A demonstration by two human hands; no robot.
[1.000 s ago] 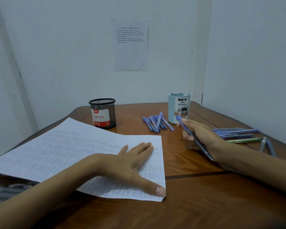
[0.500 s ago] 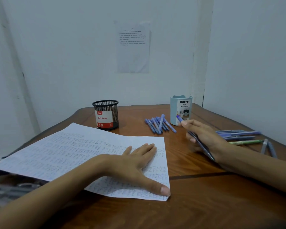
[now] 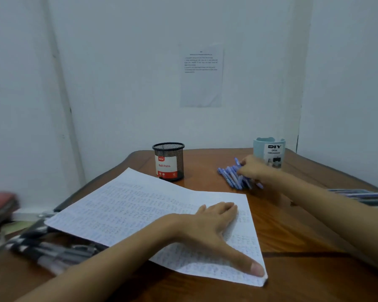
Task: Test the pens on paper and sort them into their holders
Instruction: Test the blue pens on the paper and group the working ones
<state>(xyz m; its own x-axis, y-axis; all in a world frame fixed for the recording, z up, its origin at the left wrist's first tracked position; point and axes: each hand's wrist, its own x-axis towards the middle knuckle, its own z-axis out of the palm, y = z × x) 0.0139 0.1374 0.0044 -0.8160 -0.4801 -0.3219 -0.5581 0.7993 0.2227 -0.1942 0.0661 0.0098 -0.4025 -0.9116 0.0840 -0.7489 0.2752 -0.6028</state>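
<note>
Right hand curled onto the blue pen pile, just in front of the DIY organizer; blur hides whether it pinches one. Left hand flat, pinning the paper. Risk: a raking pick scatters the pile or lifts two pens at once.

On the table the paper lies across the left and middle part, reaching the front edge; the left hand lies flat on its right end; behind it stands the mesh holder; the desk organizer stands at the far right corner; the pile of pens lies between them, under the right hand; more pens lie along the right edge, others at the left edge, partly under the paper.
</note>
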